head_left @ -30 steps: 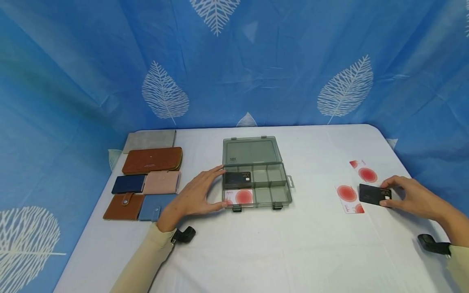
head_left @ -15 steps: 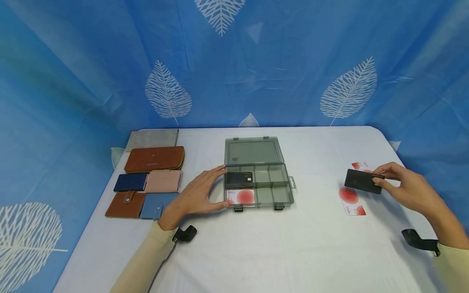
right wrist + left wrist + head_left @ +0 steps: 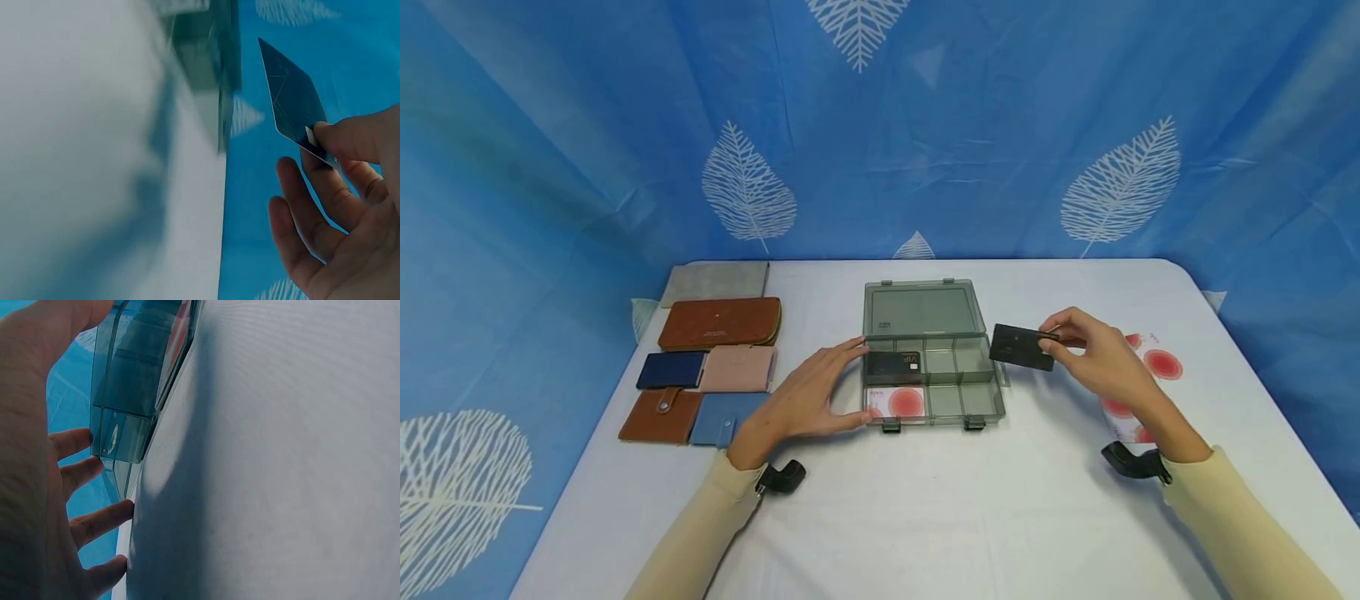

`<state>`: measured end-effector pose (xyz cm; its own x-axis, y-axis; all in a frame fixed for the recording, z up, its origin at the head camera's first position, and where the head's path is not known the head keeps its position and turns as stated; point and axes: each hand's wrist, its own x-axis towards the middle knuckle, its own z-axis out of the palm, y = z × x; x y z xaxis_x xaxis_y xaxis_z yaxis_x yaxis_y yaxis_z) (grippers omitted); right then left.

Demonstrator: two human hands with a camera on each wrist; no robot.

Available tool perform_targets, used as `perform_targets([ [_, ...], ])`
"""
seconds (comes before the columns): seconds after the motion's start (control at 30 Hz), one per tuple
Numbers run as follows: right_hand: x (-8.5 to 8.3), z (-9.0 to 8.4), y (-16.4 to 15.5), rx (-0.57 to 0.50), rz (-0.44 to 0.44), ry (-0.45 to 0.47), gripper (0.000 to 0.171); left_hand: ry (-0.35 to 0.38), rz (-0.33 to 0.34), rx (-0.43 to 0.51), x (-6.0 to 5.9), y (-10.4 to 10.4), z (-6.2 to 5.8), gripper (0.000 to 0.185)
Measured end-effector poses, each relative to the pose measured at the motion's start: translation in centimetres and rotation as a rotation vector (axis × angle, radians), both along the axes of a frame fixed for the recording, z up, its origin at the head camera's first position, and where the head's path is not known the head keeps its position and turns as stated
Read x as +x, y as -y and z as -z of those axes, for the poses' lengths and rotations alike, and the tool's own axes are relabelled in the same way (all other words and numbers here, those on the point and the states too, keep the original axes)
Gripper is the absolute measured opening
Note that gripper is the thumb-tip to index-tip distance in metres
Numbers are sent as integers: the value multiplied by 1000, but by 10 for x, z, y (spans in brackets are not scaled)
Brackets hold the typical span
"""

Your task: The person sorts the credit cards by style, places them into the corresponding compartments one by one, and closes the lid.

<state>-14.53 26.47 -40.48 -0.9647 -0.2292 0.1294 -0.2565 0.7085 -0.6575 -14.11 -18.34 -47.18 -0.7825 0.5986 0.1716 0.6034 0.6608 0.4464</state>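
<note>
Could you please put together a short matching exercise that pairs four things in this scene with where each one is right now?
Things:
1. black card
2. left hand
3. VIP card
4. brown zip wallet

Places:
A. lying in a left compartment of the open organizer box
B. pinched in the right hand, held above the table beside the box
C. resting against the box's left side
D. on the table at far left, among the other wallets

Pairs: 1-B, 2-C, 3-A, 4-D
</note>
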Motion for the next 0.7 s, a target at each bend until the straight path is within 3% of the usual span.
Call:
perform_targets([
  [0.33,-20,10,72,-56,-197,12,18,7,-1,-7,0,0,-1,104],
  [0.7,-32,23,123,-13,-288,16,17,17,-4,-2,0,0,-1,104],
])
